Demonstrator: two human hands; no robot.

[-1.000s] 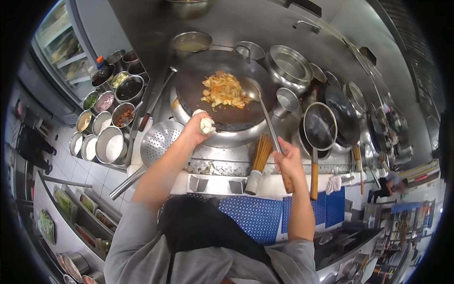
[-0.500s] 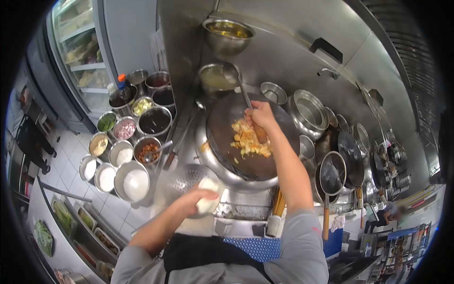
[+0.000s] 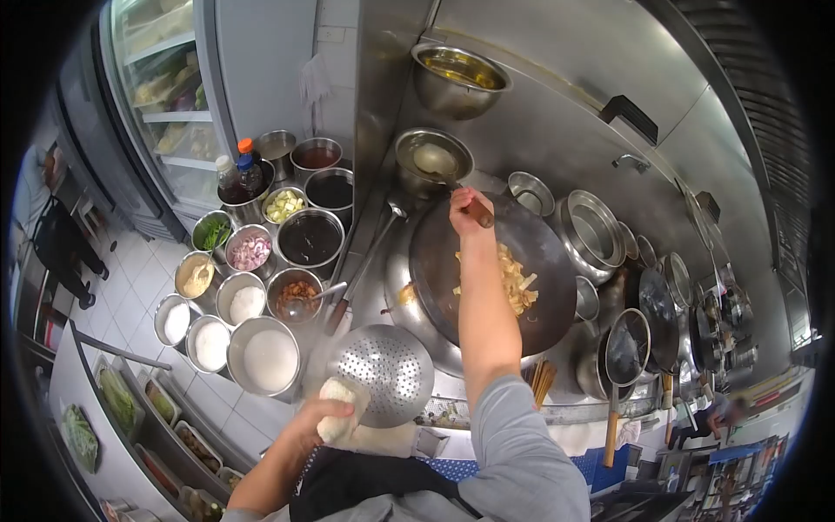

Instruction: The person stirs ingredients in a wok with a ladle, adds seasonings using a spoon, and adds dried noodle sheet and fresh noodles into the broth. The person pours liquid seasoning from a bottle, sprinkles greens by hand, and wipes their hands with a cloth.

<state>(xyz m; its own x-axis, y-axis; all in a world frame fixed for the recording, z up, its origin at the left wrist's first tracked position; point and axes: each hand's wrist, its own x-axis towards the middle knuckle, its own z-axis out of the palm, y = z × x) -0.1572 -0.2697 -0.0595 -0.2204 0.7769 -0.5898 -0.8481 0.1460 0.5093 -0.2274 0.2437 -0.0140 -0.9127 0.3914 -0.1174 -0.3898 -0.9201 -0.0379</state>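
Observation:
My right hand (image 3: 470, 214) is closed round the wooden handle of a ladle, and the ladle's head (image 3: 433, 159) is in a metal bowl of pale liquid (image 3: 404, 178) behind the wok. Under my right forearm lies the dark wok (image 3: 548, 252) with chopped, cooked food (image 3: 515, 283) in it. My left hand (image 3: 320, 416) grips a folded whitish cloth (image 3: 339, 409) at the near edge of the perforated strainer (image 3: 383, 370).
Several metal pots of ingredients, including white powder (image 3: 270, 355) and dark sauce (image 3: 310, 237), stand at left. A bowl of yellow oil (image 3: 461, 83) is at the back. Pans (image 3: 628, 348) and bowls crowd the right. A person (image 3: 63, 230) stands far left, another (image 3: 709, 420) far right.
My right hand has moved from the wok's near right up to the back bowl with the ladle. My left hand has left the wok's rim with the cloth. The view has shifted left.

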